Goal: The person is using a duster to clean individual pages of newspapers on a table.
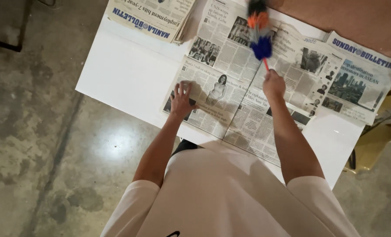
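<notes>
Folded papers (153, 17) at desk (125, 74) edge; left hand (182, 100) spread flat on newspaper (248, 83), right hand (274, 84) fisted around duster (260, 33).

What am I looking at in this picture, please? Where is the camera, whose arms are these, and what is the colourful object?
There is one picture, taken by a camera worn on a person's head, looking straight down. The two bare arms belong to that person, who wears a white shirt. The left hand lies flat, fingers spread, on an open black-and-white newspaper spread over a white flat board. The right hand is closed around the thin red handle of a fluffy duster with blue, orange and dark tufts, which is blurred. A folded stack of newspapers lies at the board's far edge. Below is a grey concrete floor.
</notes>
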